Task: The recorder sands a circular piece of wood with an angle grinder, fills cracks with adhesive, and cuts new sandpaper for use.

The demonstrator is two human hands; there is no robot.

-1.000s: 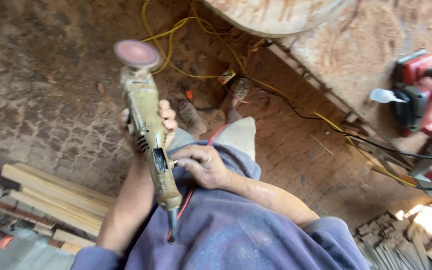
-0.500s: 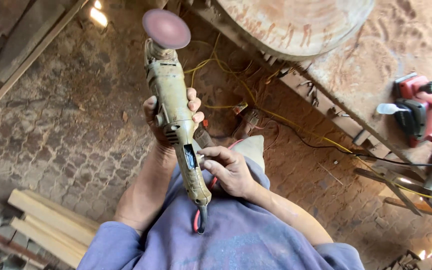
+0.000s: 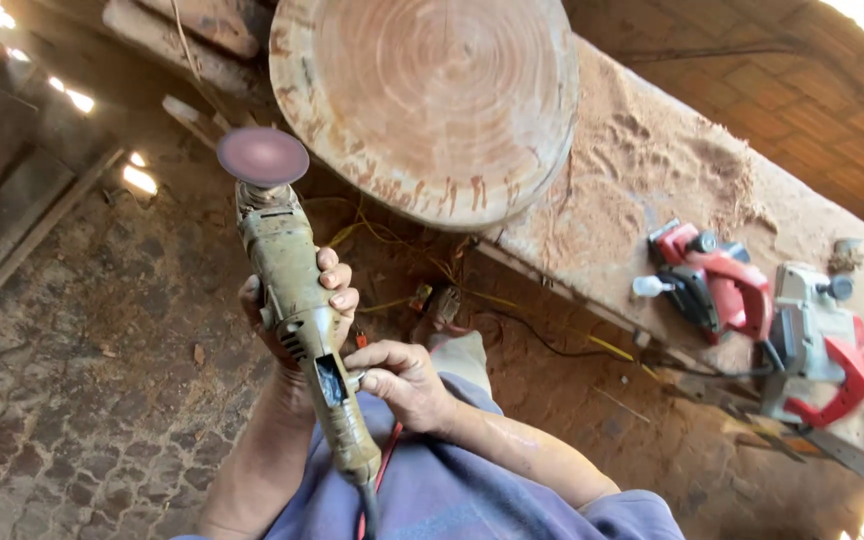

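Above the left grip (image 3: 297, 300), clamped round the grinder (image 3: 302, 330), disc (image 3: 263, 157) now swung nearer the slab (image 3: 432, 100); right grip (image 3: 402, 380) pinched at switch.

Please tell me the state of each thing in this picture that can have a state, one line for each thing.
Sander: held upright, pad up.
Pad: facing the camera, touching nothing.
Left hand: wrapped around the sander's body.
Right hand: fingertips at the sander's switch.
Wood slab: lying on the bench, partly over its edge.
Bench: covered in sawdust.
Red tools: lying on the bench.
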